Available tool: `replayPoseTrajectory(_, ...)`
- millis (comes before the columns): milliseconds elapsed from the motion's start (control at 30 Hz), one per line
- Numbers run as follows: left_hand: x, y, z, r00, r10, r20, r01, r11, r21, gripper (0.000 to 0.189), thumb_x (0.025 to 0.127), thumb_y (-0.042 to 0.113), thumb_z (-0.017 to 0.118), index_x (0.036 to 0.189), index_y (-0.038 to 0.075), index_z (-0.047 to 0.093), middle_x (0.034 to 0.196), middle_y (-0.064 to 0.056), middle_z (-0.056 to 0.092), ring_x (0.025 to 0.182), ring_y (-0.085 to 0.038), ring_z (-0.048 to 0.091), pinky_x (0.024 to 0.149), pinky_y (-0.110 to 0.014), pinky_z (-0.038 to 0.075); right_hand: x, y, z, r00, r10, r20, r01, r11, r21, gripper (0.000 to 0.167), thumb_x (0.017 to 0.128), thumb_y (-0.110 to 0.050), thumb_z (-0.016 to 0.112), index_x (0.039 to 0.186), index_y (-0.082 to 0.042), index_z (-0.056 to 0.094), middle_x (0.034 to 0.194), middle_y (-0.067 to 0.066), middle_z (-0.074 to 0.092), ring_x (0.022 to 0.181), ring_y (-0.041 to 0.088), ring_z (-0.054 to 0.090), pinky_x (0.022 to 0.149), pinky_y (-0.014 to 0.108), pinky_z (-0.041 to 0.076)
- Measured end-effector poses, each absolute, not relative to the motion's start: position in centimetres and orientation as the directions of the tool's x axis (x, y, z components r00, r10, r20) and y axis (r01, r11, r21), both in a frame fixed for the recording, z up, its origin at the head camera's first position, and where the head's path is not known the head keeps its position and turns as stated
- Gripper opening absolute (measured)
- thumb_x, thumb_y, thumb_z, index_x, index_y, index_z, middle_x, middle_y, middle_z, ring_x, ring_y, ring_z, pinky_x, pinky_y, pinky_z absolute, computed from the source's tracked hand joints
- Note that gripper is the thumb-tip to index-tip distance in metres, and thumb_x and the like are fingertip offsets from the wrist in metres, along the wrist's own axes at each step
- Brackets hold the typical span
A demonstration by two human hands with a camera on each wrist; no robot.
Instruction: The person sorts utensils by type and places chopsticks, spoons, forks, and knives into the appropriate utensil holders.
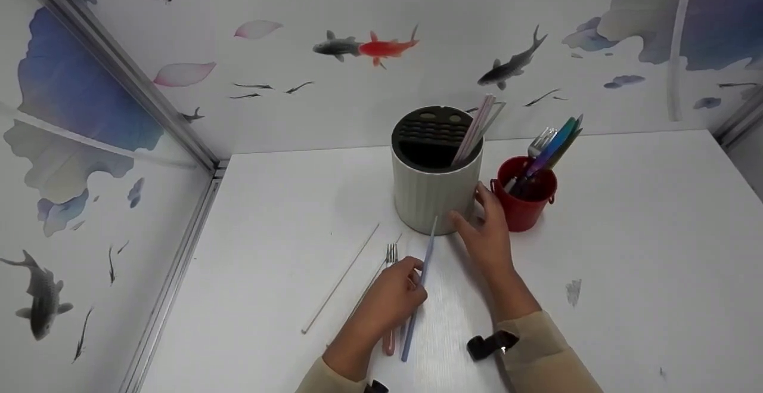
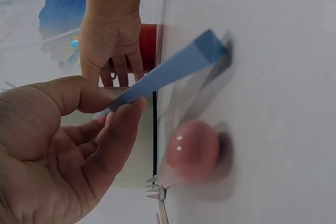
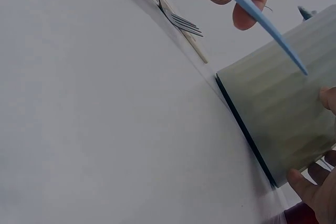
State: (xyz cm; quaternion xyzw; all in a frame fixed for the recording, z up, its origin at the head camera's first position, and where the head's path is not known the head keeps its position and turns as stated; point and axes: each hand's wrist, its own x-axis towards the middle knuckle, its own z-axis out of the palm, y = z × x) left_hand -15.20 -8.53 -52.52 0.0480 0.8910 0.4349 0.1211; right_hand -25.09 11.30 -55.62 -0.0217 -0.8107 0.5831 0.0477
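My left hand [image 1: 390,291] pinches a blue chopstick [image 1: 430,244] between thumb and fingers, its thin tip pointing at the holder. In the left wrist view, the chopstick's thick square end [image 2: 210,48] shows close over the table. Beneath that hand lies a fork [image 1: 391,254] with a pinkish handle [image 1: 389,344]. My right hand [image 1: 490,241] holds the right side of a ribbed, pale utensil holder [image 1: 432,199], thumb at the front and fingers round the side. Pinkish and clear sticks [image 1: 475,127] stand in the holder's dark slotted top [image 1: 438,123].
A small red bucket [image 1: 524,211] right of the holder contains a fork [image 1: 542,141] and colourful-handled cutlery [image 1: 554,142]. One thin pale stick [image 1: 340,279] lies left of my left hand; another [image 1: 368,290] is partly hidden by it. A wall stands behind the table.
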Motion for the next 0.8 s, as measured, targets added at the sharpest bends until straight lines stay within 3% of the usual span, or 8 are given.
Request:
replayPoseTrajectory(433, -15.8, -8.7, -50.9, -0.992, 0.031, -0.124, -0.102, 0.399, 0.911, 0.037, 0.097, 0.009, 0.062, 0.133, 0.016, 0.058, 0.106, 0.001, 0.063, 0.092, -0.012, 0.061, 0.070, -0.025, 0.061, -25.1, 11.3, -55.5, -0.996, 0.087, 0.014, 0.018, 0.348, -0.937, 0.078, 0.099, -0.027, 0.072, 0.164, -0.027, 0.030, 0.170, -0.002, 0.033, 0.156, 0.022, 0.033, 0.123, 0.050, 0.038)
replayPoseTrajectory(800, -16.9, -8.5, -48.5, -0.998, -0.034, 0.048, 0.038, 0.251, 0.967, 0.031, 0.100, 0.010, 0.060, 0.130, 0.017, 0.056, 0.112, -0.007, 0.062, 0.100, -0.017, 0.061, 0.076, -0.027, 0.063, -25.1, 11.1, -55.2, -0.995, 0.102, 0.009, 0.028, 0.354, -0.935, 0.079, 0.097, -0.024, 0.074, 0.163, -0.028, 0.031, 0.169, -0.002, 0.034, 0.156, 0.022, 0.035, 0.123, 0.049, 0.039)
